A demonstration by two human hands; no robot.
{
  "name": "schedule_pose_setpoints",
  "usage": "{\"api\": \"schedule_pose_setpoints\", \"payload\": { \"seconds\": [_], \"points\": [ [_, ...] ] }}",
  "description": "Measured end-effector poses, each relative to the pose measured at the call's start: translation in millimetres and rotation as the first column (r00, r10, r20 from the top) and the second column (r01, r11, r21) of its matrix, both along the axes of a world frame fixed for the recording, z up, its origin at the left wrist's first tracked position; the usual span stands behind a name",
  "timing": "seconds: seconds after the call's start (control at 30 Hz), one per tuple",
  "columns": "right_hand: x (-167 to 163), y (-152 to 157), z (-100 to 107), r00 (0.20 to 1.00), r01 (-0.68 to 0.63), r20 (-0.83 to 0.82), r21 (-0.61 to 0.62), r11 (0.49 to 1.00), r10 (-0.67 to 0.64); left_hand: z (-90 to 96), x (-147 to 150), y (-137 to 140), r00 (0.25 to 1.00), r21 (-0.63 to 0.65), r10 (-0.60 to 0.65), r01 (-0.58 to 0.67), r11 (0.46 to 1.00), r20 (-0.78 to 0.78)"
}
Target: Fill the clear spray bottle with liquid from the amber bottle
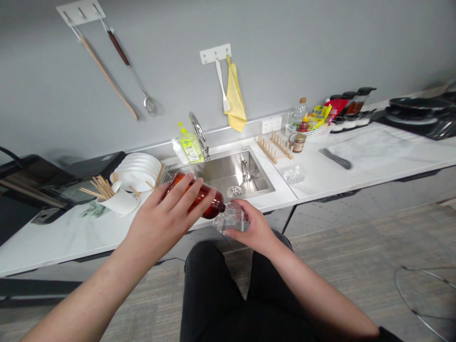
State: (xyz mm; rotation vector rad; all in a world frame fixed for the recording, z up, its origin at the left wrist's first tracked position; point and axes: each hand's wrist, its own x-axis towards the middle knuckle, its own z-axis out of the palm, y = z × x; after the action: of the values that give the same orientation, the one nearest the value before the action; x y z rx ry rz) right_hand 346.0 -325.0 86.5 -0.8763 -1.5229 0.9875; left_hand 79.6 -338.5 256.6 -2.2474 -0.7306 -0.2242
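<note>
Our left hand [171,205] wraps around a tilted brown bottle [215,205], our right hand [255,229] half-curls around a clear cup [230,219]

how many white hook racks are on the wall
2: one rack at the upper left, and a second rack above the sink, with a yellow cloth hanging from it.

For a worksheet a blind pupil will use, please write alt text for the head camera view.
A left hand holds an amber bottle tilted toward a clear container in the right hand, before a steel sink. White plates sit left of the sink; a yellow cloth hangs behind.
</note>
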Motion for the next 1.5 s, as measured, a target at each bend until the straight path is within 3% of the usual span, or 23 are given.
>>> {"api": "schedule_pose_setpoints", "payload": {
  "seconds": [0.33, 1.2, 1.5],
  "points": [
    [-1.0, 2.4, -1.5, 1.000, 0.026, 0.004, 0.046, 0.999, -0.026, 18.6, 9.3, -1.4, 0.997, 0.065, -0.039, 0.044, 0.997, -0.070],
    [-4.0, 6.0, -4.4, 1.000, 0.019, -0.016, 0.049, 0.999, -0.018, 29.9, 13.1, 0.1, 0.990, 0.028, -0.072, 0.076, 0.997, -0.119],
    [-2.4, 7.2, -3.3, 1.000, 0.020, 0.000, 0.037, 0.999, -0.020, 31.8, 16.0, 1.8, 0.978, 0.118, -0.079, 0.104, 0.988, -0.195]
  ]
}}
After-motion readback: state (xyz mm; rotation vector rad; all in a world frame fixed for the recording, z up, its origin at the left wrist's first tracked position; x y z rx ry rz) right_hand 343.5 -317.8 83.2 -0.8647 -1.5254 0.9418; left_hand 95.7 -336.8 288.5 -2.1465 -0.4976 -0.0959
